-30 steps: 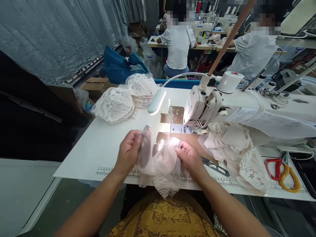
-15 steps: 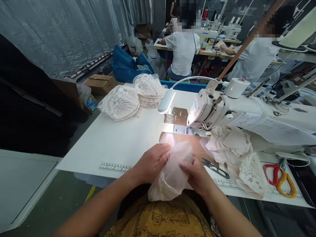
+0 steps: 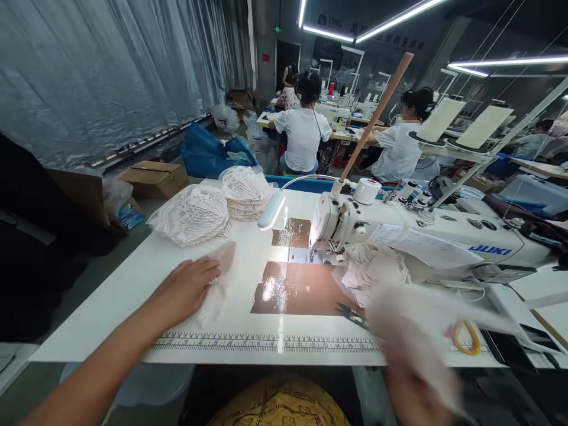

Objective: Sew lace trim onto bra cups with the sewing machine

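My left hand (image 3: 189, 290) is over the table's left half, fingers closed together on a sheer pale fabric piece (image 3: 226, 269) that spreads out under and beyond the fingertips. My right hand (image 3: 412, 387) is at the table's front right, smeared by motion. Pale lacy fabric (image 3: 421, 313) trails from it in a blur, partly covering the things behind. Left of the sewing machine (image 3: 337, 219) lie two stacks of lace cups (image 3: 193, 213). A pile of pale fabric pieces (image 3: 359, 275) sits beside the needle area.
Thread snips (image 3: 350, 315) lie near the brown plate (image 3: 297, 290). An orange scissor handle (image 3: 468, 339) shows behind the blurred fabric. A lamp (image 3: 271, 210) arches over the table (image 3: 119, 296), and a wooden rod (image 3: 377, 115) rises behind the machine. Several people work farther back.
My hands have parted: the left moved left with the sheer piece, the right swung right with blurred fabric. My view has tilted up, showing more of the room.
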Available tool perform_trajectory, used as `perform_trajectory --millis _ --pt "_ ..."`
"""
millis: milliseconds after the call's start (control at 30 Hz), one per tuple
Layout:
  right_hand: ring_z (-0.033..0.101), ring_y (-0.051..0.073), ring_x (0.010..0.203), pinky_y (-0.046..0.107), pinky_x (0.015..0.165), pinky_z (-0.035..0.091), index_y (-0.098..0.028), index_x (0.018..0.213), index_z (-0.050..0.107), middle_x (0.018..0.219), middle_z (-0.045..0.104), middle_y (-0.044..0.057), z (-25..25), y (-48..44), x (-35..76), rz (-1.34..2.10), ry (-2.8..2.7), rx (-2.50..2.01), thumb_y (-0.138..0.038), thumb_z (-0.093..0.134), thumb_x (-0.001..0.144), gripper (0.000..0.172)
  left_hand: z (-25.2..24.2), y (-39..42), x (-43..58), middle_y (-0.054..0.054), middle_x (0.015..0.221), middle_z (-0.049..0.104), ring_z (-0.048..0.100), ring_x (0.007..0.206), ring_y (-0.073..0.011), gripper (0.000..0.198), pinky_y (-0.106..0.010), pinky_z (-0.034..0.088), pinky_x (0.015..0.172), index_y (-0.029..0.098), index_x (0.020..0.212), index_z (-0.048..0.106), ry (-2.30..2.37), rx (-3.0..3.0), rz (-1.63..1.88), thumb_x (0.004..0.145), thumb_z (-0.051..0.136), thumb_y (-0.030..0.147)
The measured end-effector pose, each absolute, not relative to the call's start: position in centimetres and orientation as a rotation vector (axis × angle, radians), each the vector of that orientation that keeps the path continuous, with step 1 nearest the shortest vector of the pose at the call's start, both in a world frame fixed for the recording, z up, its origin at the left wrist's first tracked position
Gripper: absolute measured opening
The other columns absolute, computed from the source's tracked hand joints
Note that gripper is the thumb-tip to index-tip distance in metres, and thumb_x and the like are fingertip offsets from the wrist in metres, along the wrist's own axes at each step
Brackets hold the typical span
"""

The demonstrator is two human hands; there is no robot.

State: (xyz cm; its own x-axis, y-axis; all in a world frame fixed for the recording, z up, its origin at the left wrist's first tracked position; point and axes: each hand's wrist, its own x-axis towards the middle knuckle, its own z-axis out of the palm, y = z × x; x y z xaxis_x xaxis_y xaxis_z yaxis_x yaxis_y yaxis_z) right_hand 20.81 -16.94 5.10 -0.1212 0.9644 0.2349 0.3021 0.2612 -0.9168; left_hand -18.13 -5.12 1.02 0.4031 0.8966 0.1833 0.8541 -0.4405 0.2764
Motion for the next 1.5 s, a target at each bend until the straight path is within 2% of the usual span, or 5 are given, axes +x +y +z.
perform_trajectory --millis 167,500,900,1200,1500 --pt "0.062 0.016 0.072 0.024 0.064 0.048 -0.024 0.089 0.063 0.083 0.069 0.0 3.5 -14.6 12.6 1.07 -2.073 -0.964 -0.02 0.056 0.083 0.01 5.3 -10.2 -13.3 -0.008 0.145 0.045 0.046 0.13 -0.031 0.078 -0.043 0.039 0.107 0.028 0.143 0.038 1.153 2.28 0.549 0.072 0.068 0.038" --pt "0.057 0.012 0.069 0.02 0.061 0.043 -0.024 0.082 0.052 0.077 0.061 -0.002 6.6 -14.0 15.5 0.3 -1.76 -0.949 -0.005 0.059 0.073 0.022 3.5 -11.2 -9.9 -0.004 0.079 0.067 0.062 0.075 -0.0192 0.023 -0.025 0.047 0.066 0.015 0.083 0.066 1.267 1.713 0.691 0.087 0.049 0.031" --pt "0.06 0.017 0.068 0.028 0.063 0.049 -0.02 0.079 0.066 0.071 0.065 0.0 1.6 -14.4 14.3 2.07 -1.153 -0.925 -0.035 0.079 0.067 0.023 3.4 -11.1 -6.8 -0.01 0.124 0.054 0.055 0.105 -0.0228 0.092 -0.036 0.047 0.09 0.025 0.147 0.031 0.781 1.476 0.555 0.069 0.078 0.039" --pt "0.058 0.014 0.064 0.025 0.062 0.049 -0.029 0.12 0.051 0.075 0.063 -0.003 1.4 -14.0 15.5 1.571 -1.004 -1.17 -0.034 0.076 0.073 0.054 2.0 -10.8 -7.0 -0.006 0.092 0.065 0.06 0.088 -0.0203 0.024 -0.027 0.049 0.079 0.013 0.1 0.067 0.548 1.132 0.441 0.082 0.066 0.029" --pt "0.048 0.012 0.061 0.024 0.059 0.04 -0.019 0.069 0.061 0.066 0.055 -0.001 0.7 -13.0 17.2 1.507 -1.281 -1.13 -0.045 0.06 0.085 0.03 2.3 -11.0 -6.3 -0.003 0.087 0.067 0.063 0.077 -0.0153 0.022 -0.023 0.051 0.069 0.015 0.101 0.064 0.714 0.966 0.635 0.08 0.068 0.019"
